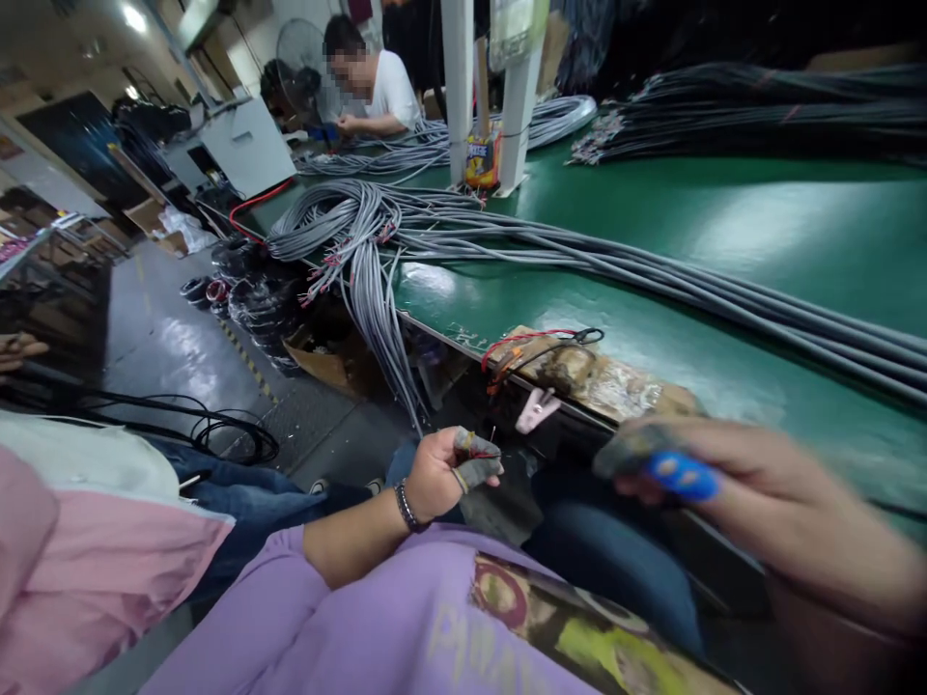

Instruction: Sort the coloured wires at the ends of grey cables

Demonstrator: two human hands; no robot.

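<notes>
My left hand (438, 473) is closed near my lap, with grey covers on its thumb and forefinger. Thin red and dark wires (484, 454) of a cable end stick out between those fingertips. Grey cables (377, 299) hang over the table edge down to behind this hand. My right hand (695, 468), smeared by motion, is at the table's front edge. Its thumb wears a blue guard with holes and is pressed against a grey-covered forefinger; whatever lies between them cannot be made out. A pale pink clip (536, 410) is between the hands, at the table edge.
A taped block (608, 381) with red and black leads lies on the green table (695, 232). Long grey cables (579, 251) cross it; dark cable bundles (724, 116) lie behind. White posts (458, 97) rise from the table. One person (391, 92) sits opposite; another (94, 541) is at left.
</notes>
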